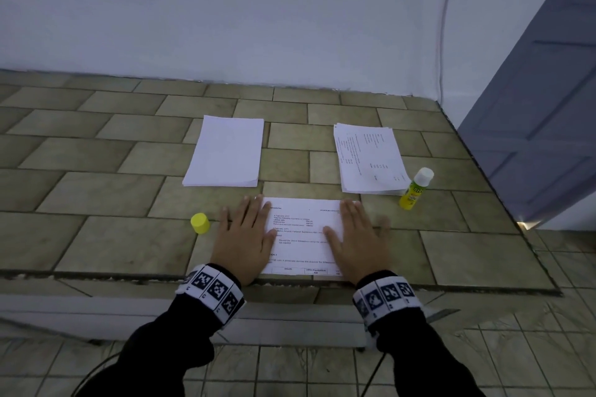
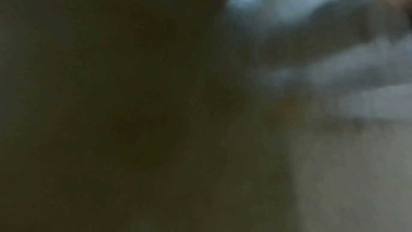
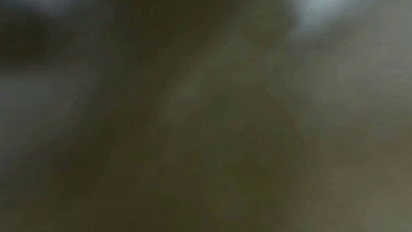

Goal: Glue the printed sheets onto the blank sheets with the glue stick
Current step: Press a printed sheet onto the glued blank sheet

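Head view. Left hand (image 1: 245,237) and right hand (image 1: 356,237) lie flat, fingers straight, on a printed sheet (image 1: 303,235) at the near edge of the tiled ledge (image 1: 96,190). Behind: blank stack (image 1: 225,151) left, printed stack (image 1: 369,158) right. Uncapped glue stick (image 1: 415,189) stands beside the printed stack; yellow cap (image 1: 200,223) lies left of the left hand.

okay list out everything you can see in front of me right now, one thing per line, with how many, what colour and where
printed sheet: one, white with black text, flat at the near edge under both hands
blank sheets: one stack, white, far left
printed sheets: one stack, white with black text, far right
glue stick: one, yellow body with white top, upright, right of the printed stack
cap: one, yellow, left of the left hand
tiled surface: one, olive-brown, under everything
left hand: flat, pressing the sheet's left edge
right hand: flat, pressing the sheet's right side
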The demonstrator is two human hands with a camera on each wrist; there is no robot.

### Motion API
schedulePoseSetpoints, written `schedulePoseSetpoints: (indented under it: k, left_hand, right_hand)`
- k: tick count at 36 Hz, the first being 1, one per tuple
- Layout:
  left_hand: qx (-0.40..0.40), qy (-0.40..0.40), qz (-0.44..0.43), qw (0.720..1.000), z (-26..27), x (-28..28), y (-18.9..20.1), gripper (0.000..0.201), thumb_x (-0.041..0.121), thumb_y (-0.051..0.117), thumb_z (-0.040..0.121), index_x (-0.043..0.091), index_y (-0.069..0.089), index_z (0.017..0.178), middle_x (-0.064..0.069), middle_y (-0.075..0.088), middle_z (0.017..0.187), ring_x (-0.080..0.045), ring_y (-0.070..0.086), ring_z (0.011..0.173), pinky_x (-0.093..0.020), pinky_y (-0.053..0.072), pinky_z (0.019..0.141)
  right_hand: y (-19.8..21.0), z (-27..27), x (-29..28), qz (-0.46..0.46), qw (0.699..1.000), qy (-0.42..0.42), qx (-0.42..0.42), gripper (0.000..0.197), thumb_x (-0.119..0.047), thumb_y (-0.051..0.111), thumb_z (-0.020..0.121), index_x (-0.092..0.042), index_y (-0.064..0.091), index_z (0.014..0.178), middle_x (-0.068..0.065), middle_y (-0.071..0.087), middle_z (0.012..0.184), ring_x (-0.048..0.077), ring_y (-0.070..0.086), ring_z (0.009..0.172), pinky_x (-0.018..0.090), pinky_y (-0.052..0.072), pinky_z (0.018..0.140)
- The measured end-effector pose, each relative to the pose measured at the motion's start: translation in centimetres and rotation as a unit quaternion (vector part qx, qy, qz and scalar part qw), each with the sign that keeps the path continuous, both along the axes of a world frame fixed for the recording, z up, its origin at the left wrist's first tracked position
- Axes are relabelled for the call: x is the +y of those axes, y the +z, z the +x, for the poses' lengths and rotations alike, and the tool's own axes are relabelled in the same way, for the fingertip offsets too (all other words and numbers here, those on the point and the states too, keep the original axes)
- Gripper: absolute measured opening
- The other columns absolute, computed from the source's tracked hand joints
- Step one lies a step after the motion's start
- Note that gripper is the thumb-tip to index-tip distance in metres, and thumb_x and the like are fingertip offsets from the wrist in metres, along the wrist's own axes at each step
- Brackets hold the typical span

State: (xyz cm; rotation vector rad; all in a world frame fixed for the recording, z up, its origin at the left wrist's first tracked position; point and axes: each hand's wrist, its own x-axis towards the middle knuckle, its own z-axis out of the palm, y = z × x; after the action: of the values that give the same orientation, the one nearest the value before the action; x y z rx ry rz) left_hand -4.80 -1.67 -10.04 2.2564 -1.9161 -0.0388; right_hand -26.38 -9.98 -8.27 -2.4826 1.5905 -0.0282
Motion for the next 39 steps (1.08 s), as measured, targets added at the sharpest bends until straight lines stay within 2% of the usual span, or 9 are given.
schedulePoseSetpoints:
  k: [6,9,13,15,19,25,30,35,39]
  left_hand:
    - [0.000,0.009,-0.004,1.000,0.1,0.2,-0.1,0.064,0.047,0.020,0.097,0.012,0.043,0.146,-0.008,0.040,0.153,-0.031,0.035,0.142,-0.062,0.029,0.110]
    - [-0.004,0.006,0.000,1.000,0.0,0.2,0.0,0.064,0.047,0.021,0.097,0.012,0.043,0.146,-0.009,0.040,0.153,-0.032,0.036,0.141,-0.062,0.030,0.110]
    - [-0.007,0.005,0.002,1.000,0.0,0.2,0.1,0.061,0.045,0.025,0.097,0.010,0.049,0.142,-0.013,0.045,0.149,-0.034,0.042,0.137,-0.063,0.034,0.105]
    - [-0.012,0.002,0.003,1.000,-0.2,0.2,0.3,0.059,0.042,0.026,0.096,0.010,0.053,0.139,-0.013,0.049,0.146,-0.034,0.047,0.134,-0.063,0.037,0.102]
    - [-0.013,0.004,0.004,1.000,0.0,0.2,0.4,0.060,0.042,0.026,0.096,0.010,0.053,0.139,-0.012,0.049,0.146,-0.032,0.047,0.134,-0.063,0.037,0.103]
    - [-0.014,0.012,0.022,1.000,0.0,0.3,0.4,0.065,0.045,0.022,0.096,0.009,0.045,0.145,-0.010,0.041,0.152,-0.030,0.037,0.141,-0.060,0.030,0.109]
    - [-0.019,0.010,0.029,0.999,-0.1,0.2,0.4,0.063,0.044,0.025,0.096,0.007,0.049,0.141,-0.011,0.047,0.148,-0.032,0.044,0.136,-0.061,0.035,0.105]
    - [-0.026,0.003,0.031,0.999,0.2,0.2,0.4,0.064,0.045,0.021,0.099,0.005,0.049,0.141,-0.013,0.048,0.147,-0.032,0.046,0.135,-0.061,0.038,0.102]
    - [-0.007,0.010,0.055,0.998,0.1,0.0,0.7,0.090,0.058,-0.016,0.093,0.005,0.028,0.152,-0.011,0.027,0.159,-0.027,0.023,0.148,-0.057,0.018,0.115]
  right_hand:
    - [1.8,0.7,0.3,-0.022,0.996,-0.066,0.053,0.071,-0.054,0.012,0.100,-0.009,0.008,0.154,0.007,0.009,0.162,0.022,0.006,0.150,0.060,-0.007,0.114]
    - [2.1,2.9,1.2,-0.038,0.999,0.006,-0.004,0.065,-0.048,0.013,0.102,-0.010,0.008,0.154,0.008,0.009,0.162,0.022,0.005,0.150,0.057,-0.004,0.115]
    - [1.5,6.8,2.6,0.025,0.990,0.129,-0.042,0.077,-0.051,-0.012,0.088,-0.016,0.000,0.154,0.002,-0.002,0.163,0.016,-0.005,0.150,0.051,-0.003,0.118]
    - [0.9,8.1,2.7,0.036,0.988,0.147,-0.040,0.068,-0.048,-0.006,0.095,-0.017,0.001,0.155,0.000,-0.003,0.163,0.014,-0.007,0.149,0.051,-0.008,0.117]
    - [0.2,8.0,2.1,0.016,0.991,0.134,-0.021,0.089,-0.055,-0.018,0.078,-0.018,0.006,0.155,-0.004,0.001,0.163,0.012,-0.003,0.149,0.054,-0.010,0.116]
    - [0.2,2.0,-0.3,0.001,0.999,0.046,0.022,0.091,-0.060,-0.019,0.075,-0.020,0.002,0.155,-0.006,0.001,0.163,0.011,0.000,0.149,0.053,-0.004,0.118]
    - [0.5,-1.5,-0.5,0.001,0.999,0.000,0.038,0.091,-0.061,-0.018,0.077,-0.020,0.004,0.155,-0.005,0.002,0.163,0.011,0.001,0.149,0.053,-0.001,0.117]
    - [2.6,-2.5,0.4,0.033,0.998,-0.059,0.014,0.069,-0.054,0.008,0.100,-0.012,0.009,0.154,0.004,0.009,0.162,0.018,0.007,0.150,0.047,0.011,0.117]
    - [6.3,-2.8,0.1,0.041,0.998,-0.016,-0.054,0.048,-0.034,0.030,0.103,-0.012,0.031,0.146,0.008,0.037,0.151,0.022,0.035,0.137,0.037,0.034,0.107]
